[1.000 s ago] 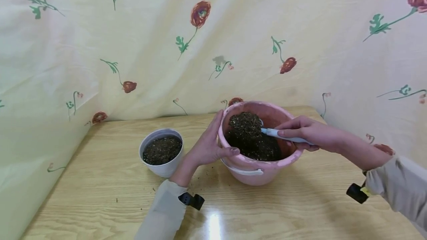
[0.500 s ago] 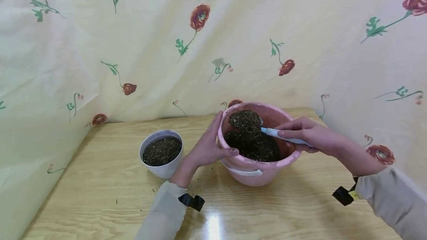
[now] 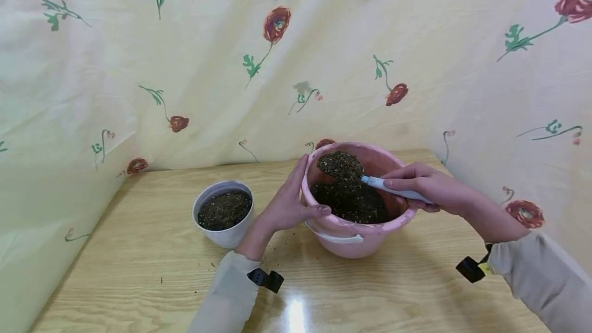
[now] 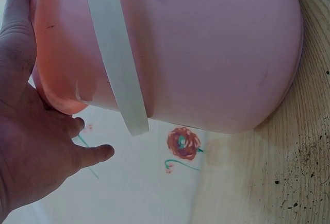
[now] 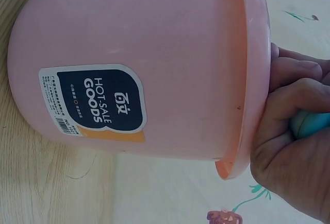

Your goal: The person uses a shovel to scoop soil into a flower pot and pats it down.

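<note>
A pink bucket (image 3: 351,243) with dark soil inside stands on the table. My left hand (image 3: 289,202) grips its left rim, thumb over the front edge. In the left wrist view, the thumb of the left hand (image 4: 36,136) lies along the rim and other fingers stretch past it. My right hand (image 3: 421,186) holds the light blue handle of a garden trowel (image 3: 388,187) over the bucket's right rim. A heap of soil (image 3: 341,166) covers the trowel's blade inside the bucket. The right wrist view shows the right hand (image 5: 294,126) curled round the handle, close against the rim.
A white pot (image 3: 233,235) with soil in it stands left of the bucket, close to my left forearm. Soil crumbs (image 4: 294,203) lie scattered on the wooden table (image 3: 139,271). A flowered cloth (image 3: 208,66) hangs behind and at both sides.
The soil-heaped trowel blade has risen slightly inside the bucket. My right forearm has shifted a little to the left; my left hand keeps its place on the rim.
</note>
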`<state>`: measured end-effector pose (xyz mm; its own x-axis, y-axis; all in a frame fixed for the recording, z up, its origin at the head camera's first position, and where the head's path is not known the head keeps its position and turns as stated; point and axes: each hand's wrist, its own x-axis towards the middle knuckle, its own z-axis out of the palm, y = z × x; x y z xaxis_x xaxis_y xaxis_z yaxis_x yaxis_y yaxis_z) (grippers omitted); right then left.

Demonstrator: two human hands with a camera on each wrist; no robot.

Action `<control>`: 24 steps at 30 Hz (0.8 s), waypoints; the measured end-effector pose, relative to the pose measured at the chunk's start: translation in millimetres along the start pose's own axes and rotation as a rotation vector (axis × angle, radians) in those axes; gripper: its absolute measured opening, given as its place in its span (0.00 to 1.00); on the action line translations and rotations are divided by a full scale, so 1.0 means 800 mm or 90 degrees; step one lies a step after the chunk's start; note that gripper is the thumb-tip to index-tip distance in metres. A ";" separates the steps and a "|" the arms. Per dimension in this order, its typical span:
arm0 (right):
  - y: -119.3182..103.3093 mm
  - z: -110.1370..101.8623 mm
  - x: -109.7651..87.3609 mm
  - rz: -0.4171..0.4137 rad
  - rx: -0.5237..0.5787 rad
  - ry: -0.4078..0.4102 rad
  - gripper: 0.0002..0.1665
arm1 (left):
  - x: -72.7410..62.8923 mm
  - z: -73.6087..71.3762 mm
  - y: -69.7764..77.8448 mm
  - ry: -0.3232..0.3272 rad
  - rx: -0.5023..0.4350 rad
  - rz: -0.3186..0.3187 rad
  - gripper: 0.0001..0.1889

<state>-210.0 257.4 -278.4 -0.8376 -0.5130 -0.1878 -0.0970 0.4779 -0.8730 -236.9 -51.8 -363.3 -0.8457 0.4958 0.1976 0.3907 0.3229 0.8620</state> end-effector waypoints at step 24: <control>-0.013 0.005 -0.002 -0.052 -0.010 -0.024 0.13 | -0.011 -0.005 -0.003 0.019 0.064 0.026 0.63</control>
<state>-205.4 250.5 -271.0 -0.8062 -0.5764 -0.1332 -0.1725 0.4444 -0.8791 -232.1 -59.8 -365.2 -0.8382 0.4867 0.2461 0.4581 0.3834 0.8020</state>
